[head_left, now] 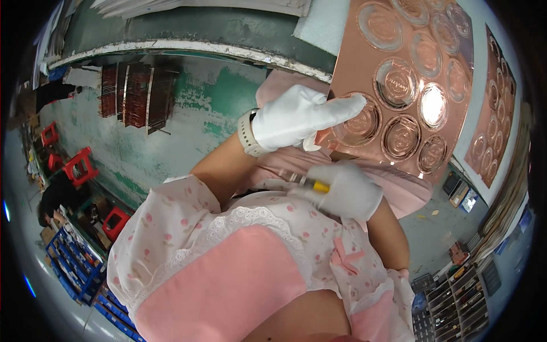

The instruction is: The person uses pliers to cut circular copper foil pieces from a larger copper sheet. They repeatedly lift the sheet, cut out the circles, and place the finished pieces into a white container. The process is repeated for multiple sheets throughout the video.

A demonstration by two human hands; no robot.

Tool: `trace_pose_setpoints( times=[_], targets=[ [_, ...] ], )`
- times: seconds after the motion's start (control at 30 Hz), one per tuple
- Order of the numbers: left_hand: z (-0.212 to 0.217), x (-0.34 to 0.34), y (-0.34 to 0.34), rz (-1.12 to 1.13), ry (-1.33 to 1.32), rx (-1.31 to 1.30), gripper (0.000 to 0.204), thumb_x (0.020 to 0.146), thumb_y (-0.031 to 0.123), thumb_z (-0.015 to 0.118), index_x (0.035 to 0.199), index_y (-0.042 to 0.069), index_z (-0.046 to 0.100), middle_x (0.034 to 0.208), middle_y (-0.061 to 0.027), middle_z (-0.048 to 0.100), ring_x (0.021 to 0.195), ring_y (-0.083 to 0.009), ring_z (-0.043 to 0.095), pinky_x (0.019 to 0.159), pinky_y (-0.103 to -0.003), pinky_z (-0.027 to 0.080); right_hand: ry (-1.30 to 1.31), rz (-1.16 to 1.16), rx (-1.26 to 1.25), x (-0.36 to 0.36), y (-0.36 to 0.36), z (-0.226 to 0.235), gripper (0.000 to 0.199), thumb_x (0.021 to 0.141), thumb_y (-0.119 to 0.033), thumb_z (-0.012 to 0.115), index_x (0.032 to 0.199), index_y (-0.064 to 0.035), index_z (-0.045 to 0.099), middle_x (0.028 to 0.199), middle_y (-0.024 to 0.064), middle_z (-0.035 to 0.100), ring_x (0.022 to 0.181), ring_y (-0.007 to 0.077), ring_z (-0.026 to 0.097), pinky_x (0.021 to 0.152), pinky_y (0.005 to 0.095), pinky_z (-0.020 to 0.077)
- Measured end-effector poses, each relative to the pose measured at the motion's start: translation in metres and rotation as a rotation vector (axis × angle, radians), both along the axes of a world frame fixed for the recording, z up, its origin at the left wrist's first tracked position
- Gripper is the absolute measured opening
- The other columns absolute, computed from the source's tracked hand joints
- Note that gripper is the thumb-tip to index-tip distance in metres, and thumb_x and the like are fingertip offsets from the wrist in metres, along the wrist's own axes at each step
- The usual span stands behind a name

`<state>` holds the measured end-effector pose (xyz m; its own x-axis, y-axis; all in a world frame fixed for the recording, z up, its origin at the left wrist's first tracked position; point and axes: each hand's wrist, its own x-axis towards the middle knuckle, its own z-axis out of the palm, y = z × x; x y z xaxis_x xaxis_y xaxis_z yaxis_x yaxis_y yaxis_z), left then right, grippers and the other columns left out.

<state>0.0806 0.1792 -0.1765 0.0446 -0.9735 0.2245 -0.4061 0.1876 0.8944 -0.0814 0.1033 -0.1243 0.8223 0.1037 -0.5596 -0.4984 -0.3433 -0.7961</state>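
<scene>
Copper sheet: embossed w/ round medallion shapes, held up in front of person, upper right of head view, above the lap.
Left hand: white glove, fingers together, gripping sheet's lower left edge; watch on wrist.
Right hand: white glove, closed round yellow-tipped tool, just below sheet.
Behind: second copper sheet on worktop, far right.
</scene>
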Motion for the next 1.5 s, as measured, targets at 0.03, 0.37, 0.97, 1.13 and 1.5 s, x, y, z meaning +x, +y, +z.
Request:
trace_pose_setpoints(
  times=[0.03, 0.37, 0.97, 1.13, 1.5],
  targets=[
    [0.007, 0.001, 0.001, -0.008, 0.042, 0.061, 0.050, 0.082, 0.003, 0.051, 0.130, 0.010, 0.042, 0.062, -0.0069, 0.057, 0.046, -0.0145, 0.054, 0.045, -0.023, 0.045, 0.015, 0.148, 0.066, -0.001, -0.003, -0.001, 0.034, 0.074, -0.034, 0.071, 0.088, -0.0038, 0.062, 0.073, 0.0129, 0.059, 0.065, 0.0269, 0.055, 0.061, 0.0343, 0.0438],
    [0.069, -0.020, 0.013, 0.446, 0.727, 1.002, 0.043, 0.087, 0.043, 0.054, 0.081, 0.001, 0.062, 0.065, -0.0057, 0.063, 0.045, -0.0084, 0.052, 0.044, -0.021, 0.042, -0.013, -0.564, 0.084, -0.092, -0.016, -0.002, 0.032, 0.077, -0.020, 0.070, 0.098, 0.0012, 0.057, 0.084, 0.0110, 0.061, 0.076, 0.0137, 0.059, 0.066, 0.0275, 0.0474],
    [0.062, 0.009, 0.027, 0.677, -0.632, 0.094, 0.024, 0.071, 0.006, 0.065, 0.095, 0.008, 0.060, 0.072, -0.0089, 0.060, 0.059, -0.0293, 0.057, 0.049, -0.035, 0.044, -0.543, -1.812, 0.215, -0.082, -0.037, 0.017, 0.018, 0.084, 0.000, 0.057, 0.102, -0.0029, 0.054, 0.089, -0.0001, 0.055, 0.073, 0.0047, 0.049, 0.062, 0.0193, 0.0401],
    [0.104, 0.005, -0.004, 0.451, -0.678, -0.047, 0.041, 0.070, -0.001, 0.062, 0.108, 0.011, 0.059, 0.082, -0.0090, 0.063, 0.060, -0.0272, 0.059, 0.048, -0.033, 0.046, -0.682, -1.790, 0.021, -0.069, -0.038, 0.071, 0.023, 0.081, 0.001, 0.056, 0.103, 0.0007, 0.051, 0.084, 0.0046, 0.053, 0.071, 0.0074, 0.048, 0.062, 0.0181, 0.0378],
    [0.206, 0.064, -0.067, 0.515, -0.436, -0.500, 0.021, 0.072, 0.014, 0.063, 0.091, 0.017, 0.069, 0.073, -0.0010, 0.060, 0.067, -0.0175, 0.054, 0.060, -0.026, 0.044, -1.250, -1.086, 0.285, -0.047, -0.144, 0.172, 0.055, 0.087, -0.048, 0.049, 0.111, 0.0019, 0.049, 0.090, 0.0073, 0.055, 0.076, 0.0143, 0.050, 0.068, 0.0297, 0.0436]
  ],
)
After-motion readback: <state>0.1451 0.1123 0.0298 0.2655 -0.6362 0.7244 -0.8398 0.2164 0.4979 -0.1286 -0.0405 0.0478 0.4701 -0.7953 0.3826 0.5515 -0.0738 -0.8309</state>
